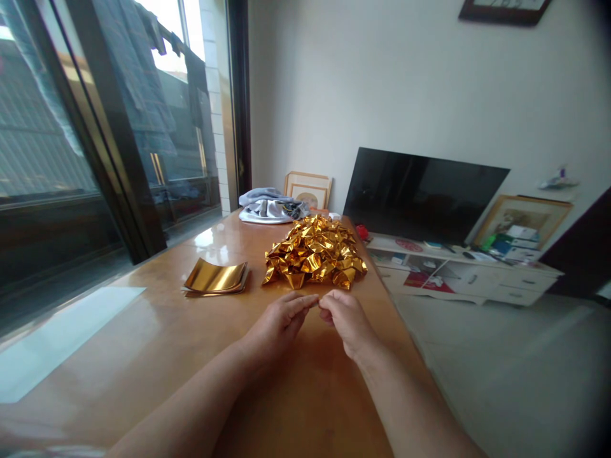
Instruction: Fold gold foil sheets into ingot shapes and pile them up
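Note:
My left hand (285, 318) and my right hand (347, 319) meet fingertip to fingertip just above the table, in front of a heap of folded gold foil pieces (317, 254). The fingers of my left hand are pressed together and point to the right. On the other side, my right hand has its fingers curled in a pinch. Whatever lies between the fingertips is hidden or too small to make out. To the left of the heap lies a stack of flat gold foil sheets (216, 277), its top sheet curling up at the edges.
The wooden table (191, 356) bears a pale sheet (67, 340) at left and folded grey-blue cloth (270, 207) at its far end. Beyond its right edge are a white cabinet (501, 286) and a large television (422, 194). Glass doors (157, 127) line the left.

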Available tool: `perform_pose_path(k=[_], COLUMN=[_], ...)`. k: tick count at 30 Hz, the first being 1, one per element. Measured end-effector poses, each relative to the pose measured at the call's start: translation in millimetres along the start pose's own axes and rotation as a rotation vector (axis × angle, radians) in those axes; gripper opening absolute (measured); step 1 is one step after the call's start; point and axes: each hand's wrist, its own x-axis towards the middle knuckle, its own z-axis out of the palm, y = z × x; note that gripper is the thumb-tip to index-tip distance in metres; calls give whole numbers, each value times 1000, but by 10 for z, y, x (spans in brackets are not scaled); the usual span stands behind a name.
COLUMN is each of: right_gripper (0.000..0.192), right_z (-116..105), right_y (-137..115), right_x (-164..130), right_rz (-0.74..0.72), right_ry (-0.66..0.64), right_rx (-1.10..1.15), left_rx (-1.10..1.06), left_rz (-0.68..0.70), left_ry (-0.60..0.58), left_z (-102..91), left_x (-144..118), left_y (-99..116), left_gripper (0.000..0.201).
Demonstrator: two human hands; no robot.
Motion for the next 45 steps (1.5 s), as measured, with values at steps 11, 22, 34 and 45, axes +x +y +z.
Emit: perform_pose_path(k=[11, 22, 34, 45], right_gripper=[15, 20, 19, 25], right_z=[-15, 70, 59, 61], right_y=[-93, -137, -84, -101], right_x=[-42, -118, -102, -107], right_rz=[-72, -168, -194, -194], right_ry=[-48, -335, -276, -277], right_rx=[122, 181, 105, 35], left_rx=[-573, -1169, -940, -696], left_rz=[-454, -616, -585, -425], left_ry=[141, 117, 137, 295], left_z=[-48, -101, -42, -6], left_x=[20, 26, 24, 21], left_y=[8, 42, 35, 42], left_gripper=[33, 15, 22, 27])
